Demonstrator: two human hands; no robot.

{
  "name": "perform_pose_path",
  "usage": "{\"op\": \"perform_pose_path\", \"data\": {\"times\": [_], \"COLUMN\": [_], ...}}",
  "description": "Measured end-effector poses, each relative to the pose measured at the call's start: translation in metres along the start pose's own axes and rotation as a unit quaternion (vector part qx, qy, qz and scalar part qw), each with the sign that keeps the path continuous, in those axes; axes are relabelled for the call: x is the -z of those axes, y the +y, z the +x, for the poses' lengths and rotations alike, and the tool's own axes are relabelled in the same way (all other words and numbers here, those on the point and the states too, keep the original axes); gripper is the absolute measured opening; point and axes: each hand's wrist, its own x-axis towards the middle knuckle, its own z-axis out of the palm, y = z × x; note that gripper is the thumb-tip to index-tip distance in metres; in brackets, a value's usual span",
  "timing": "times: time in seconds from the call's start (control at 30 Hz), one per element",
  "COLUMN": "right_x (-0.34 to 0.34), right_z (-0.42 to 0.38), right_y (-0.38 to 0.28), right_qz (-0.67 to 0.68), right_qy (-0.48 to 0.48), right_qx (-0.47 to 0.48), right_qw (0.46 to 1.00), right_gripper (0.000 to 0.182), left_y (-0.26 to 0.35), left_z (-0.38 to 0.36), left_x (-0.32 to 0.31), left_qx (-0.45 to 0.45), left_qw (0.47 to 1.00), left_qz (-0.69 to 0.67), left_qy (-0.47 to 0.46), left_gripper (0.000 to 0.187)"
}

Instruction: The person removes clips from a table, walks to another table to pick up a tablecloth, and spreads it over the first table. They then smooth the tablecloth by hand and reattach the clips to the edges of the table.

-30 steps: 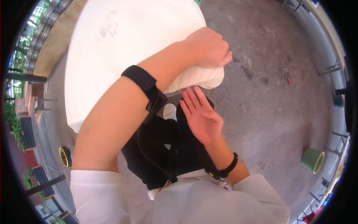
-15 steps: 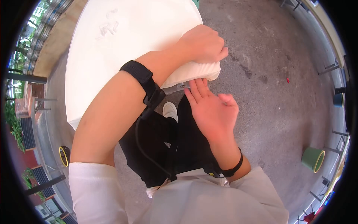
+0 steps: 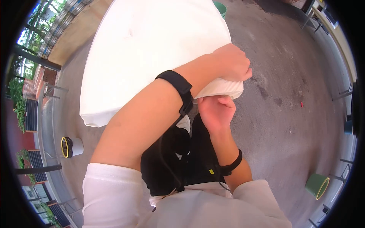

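Note:
A white fitted tablecloth (image 3: 152, 49) covers the tabletop in front of me, its edge bunched near the right corner. My left hand (image 3: 232, 62) reaches across to that corner, its fingers curled down around the cloth edge. Below it, my right hand (image 3: 216, 116) is turned palm up against the underside of the same edge. Its thumb is bent and shows beside the cloth, while most of its fingers are hidden under the tablecloth. Black straps sit on both my forearms, with a cable running from the left one.
A green bucket (image 3: 317, 186) stands on the concrete floor (image 3: 273, 152) at right, and another green bin (image 3: 220, 9) is behind the table. A white bin (image 3: 77, 147) with a yellow rim is at left. Benches line both sides. A small red item (image 3: 302, 104) lies on the floor.
My right hand has moved up against the cloth edge, and its outstretched fingers have gone out of sight beneath it. The left hand stays at the corner. The whole view has shifted.

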Motion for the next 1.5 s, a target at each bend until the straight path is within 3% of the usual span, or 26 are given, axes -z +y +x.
{"op": "perform_pose_path", "data": {"times": [0.27, 0.37, 0.57, 0.77, 0.87, 0.97, 1.07, 1.17, 1.3, 1.4, 1.5], "right_x": [0.009, 0.010, 0.013, 0.024, 0.023, 0.040, 0.033, 0.014, 0.017, 0.007, 0.002], "right_z": [0.003, 0.011, 0.018, 0.010, -0.001, 0.000, 0.008, 0.014, 0.018, 0.018, 0.020], "right_y": [-0.001, 0.000, 0.000, -0.010, -0.002, -0.005, -0.003, 0.003, 0.001, 0.004, 0.006], "right_qz": [-0.028, -0.011, -0.014, -0.048, -0.051, -0.050, -0.061, -0.160, -0.192, -0.201, -0.191], "right_qy": [-0.029, -0.120, -0.142, -0.067, -0.041, -0.113, -0.093, -0.030, -0.003, 0.028, 0.042], "right_qx": [-0.039, -0.052, -0.054, -0.037, 0.018, -0.015, -0.005, 0.028, 0.036, 0.036, 0.040], "right_qw": [0.998, 0.991, 0.988, 0.996, 0.998, 0.992, 0.994, 0.986, 0.981, 0.978, 0.980], "right_gripper": [0.060, 0.064, 0.068, 0.066, 0.061, 0.067, 0.079, 0.086, 0.079, 0.074, 0.071], "left_y": [-0.004, -0.004, -0.004, -0.004, -0.002, -0.007, -0.008, -0.007, -0.005, -0.004, -0.004], "left_z": [-0.001, -0.001, -0.005, 0.000, -0.001, 0.001, 0.002, 0.001, -0.002, -0.001, -0.001], "left_x": [-0.011, -0.012, -0.006, -0.011, -0.014, -0.015, -0.015, -0.018, -0.013, -0.002, -0.001], "left_qx": [-0.004, -0.006, -0.011, 0.002, 0.007, -0.003, -0.005, -0.004, -0.002, 0.013, 0.011], "left_qw": [0.999, 0.998, 0.999, 0.999, 0.998, 0.998, 0.998, 0.998, 0.998, 0.999, 0.999], "left_qz": [-0.006, -0.009, -0.020, -0.017, -0.022, -0.020, -0.018, -0.023, -0.030, -0.017, -0.016], "left_qy": [0.042, 0.054, 0.044, 0.050, 0.056, 0.062, 0.063, 0.066, 0.063, -0.026, -0.031], "left_gripper": [0.047, 0.046, 0.046, 0.046, 0.046, 0.045, 0.044, 0.044, 0.045, 0.042, 0.043]}}
